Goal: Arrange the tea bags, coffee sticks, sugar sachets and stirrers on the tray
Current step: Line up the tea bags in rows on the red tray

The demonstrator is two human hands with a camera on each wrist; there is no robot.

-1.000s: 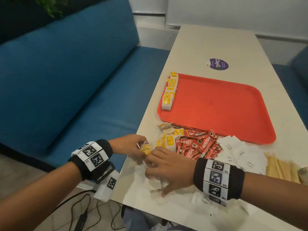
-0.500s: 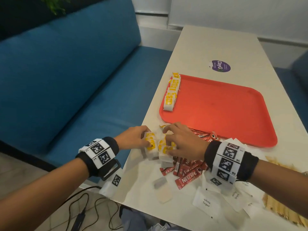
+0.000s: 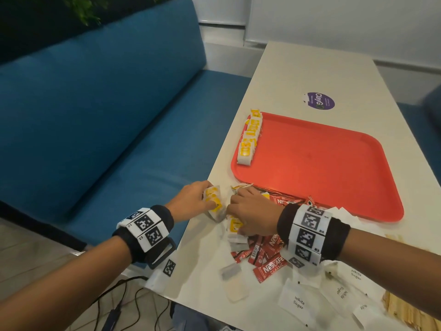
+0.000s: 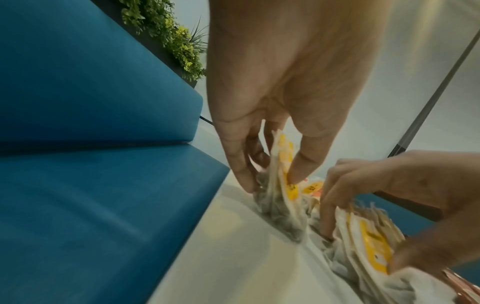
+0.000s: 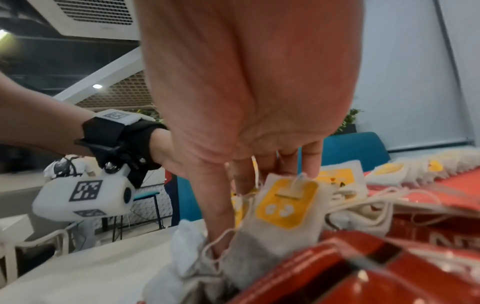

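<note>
Your hands moved little apart; left hand (image 3: 191,201) pinches yellow-tagged tea bags (image 3: 213,201), right hand (image 3: 253,213) fingers grip second bunch (image 3: 235,225) on tabletop (image 3: 205,271).

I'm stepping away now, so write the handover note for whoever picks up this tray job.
Left hand: pinches a small bunch of tea bags upright on the table near its left edge.
Right hand: grips a second bunch of tea bags beside it.
Done: one row of tea bags stands along the left rim of the red tray.
Left: both held bunches, the coffee sticks, the white sugar sachets and the wooden stirrers, all off the tray on the near table.
</note>
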